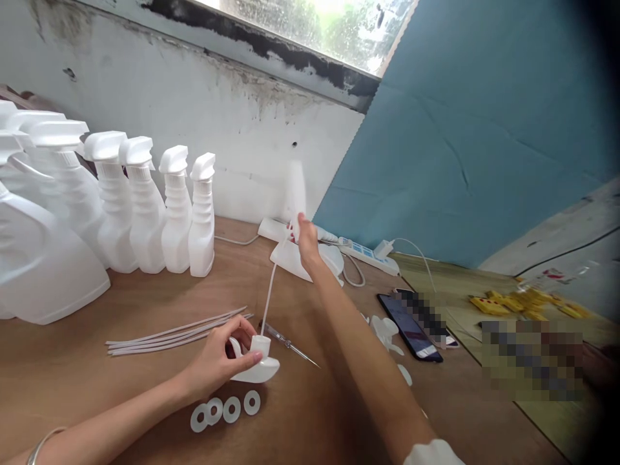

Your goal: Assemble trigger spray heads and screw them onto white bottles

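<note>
- The counter (pixel 310 426) carries everything below, with a wall along its back edge.
- White bottles (pixel 116 219) stand upright in a row from the back left corner, triggers on top.
- White pieces (pixel 334 257) lie near the middle of the back edge, partly behind the right wrist.
- A power strip (pixel 368 255) runs beside them to the back right corner, a white plug in it.
- A blurred piece (pixel 296 190), white, stands tall in the right hand (pixel 307 239), above the back edge. The right fingers are clamped on its lower end, thumb on its right side.
- A phone (pixel 407 326) lies near the right edge, touching a second one.
- The spray head (pixel 256 371) is upside down in the left hand (pixel 232 352), near the counter's middle. The left fingers are clamped on it, thumb along its near side just below the collar (pixel 261 346), the others curled behind.
- Loose tubes (pixel 174 334) lie left of those fingers.
- A screwdriver (pixel 290 345) lies behind the head, tip toward the right edge.
- One tube (pixel 270 297) rises from the collar toward the right fingers; contact there cannot be told.
- Four rings (pixel 231 409) lie on the near side, the left two overlapping.
</note>
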